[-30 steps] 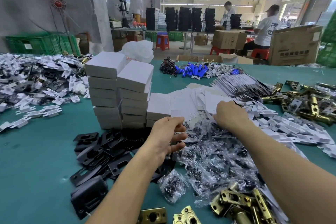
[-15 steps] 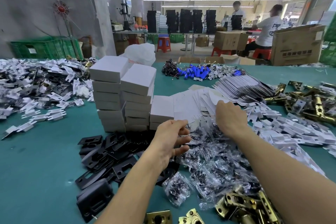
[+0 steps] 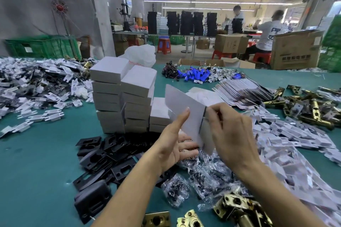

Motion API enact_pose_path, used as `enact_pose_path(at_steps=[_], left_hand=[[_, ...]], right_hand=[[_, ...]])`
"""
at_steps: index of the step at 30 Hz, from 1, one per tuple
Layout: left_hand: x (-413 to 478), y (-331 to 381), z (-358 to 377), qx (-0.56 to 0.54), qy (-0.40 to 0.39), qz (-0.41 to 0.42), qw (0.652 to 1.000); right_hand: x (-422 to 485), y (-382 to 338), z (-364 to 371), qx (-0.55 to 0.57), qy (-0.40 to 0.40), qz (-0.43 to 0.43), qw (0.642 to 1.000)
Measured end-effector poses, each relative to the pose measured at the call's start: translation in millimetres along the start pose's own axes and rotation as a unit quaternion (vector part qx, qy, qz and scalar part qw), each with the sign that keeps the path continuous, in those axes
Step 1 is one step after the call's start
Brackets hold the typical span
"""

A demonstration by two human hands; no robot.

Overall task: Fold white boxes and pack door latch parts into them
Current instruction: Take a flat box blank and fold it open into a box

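Flat white box blank (image 3: 193, 120), held above bagged screws (image 3: 208, 173): left hand (image 3: 171, 145) grips it thumb-front, right hand (image 3: 234, 134) pinches its edge, fingertips hidden; stacked folded boxes (image 3: 110, 96) behind.

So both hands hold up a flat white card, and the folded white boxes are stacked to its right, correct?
Not quite. The head view shows the folded white boxes stacked to the left of the card, not its right. The left hand and right hand do both hold the flat white card up.
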State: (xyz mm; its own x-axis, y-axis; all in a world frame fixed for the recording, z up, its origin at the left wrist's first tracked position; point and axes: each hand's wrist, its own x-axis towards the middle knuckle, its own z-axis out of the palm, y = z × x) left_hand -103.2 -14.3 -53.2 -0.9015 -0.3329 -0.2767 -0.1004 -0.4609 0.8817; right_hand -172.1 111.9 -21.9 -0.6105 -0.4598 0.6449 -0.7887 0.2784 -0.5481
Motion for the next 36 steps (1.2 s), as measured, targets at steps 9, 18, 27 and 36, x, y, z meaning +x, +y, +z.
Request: enact_pose_path(at_steps=[9, 18, 27, 36], left_hand=[[4, -8, 0, 0.080, 0.000, 0.141, 0.987], [6, -17, -1, 0.333, 0.135, 0.327, 0.874], [4, -23, -3, 0.480, 0.136, 0.356, 0.790], [6, -26, -4, 0.547, 0.142, 0.364, 0.740]], right_hand=[[-9, -1, -22, -0.046, -0.396, -0.014, 0.917], [-7, 16, -43, 0.148, -0.172, 0.010, 0.974], [-12, 18, -27, 0.077, -0.005, -0.043, 0.996], [-5, 20, -39, 0.136, -0.077, 0.010, 0.988]])
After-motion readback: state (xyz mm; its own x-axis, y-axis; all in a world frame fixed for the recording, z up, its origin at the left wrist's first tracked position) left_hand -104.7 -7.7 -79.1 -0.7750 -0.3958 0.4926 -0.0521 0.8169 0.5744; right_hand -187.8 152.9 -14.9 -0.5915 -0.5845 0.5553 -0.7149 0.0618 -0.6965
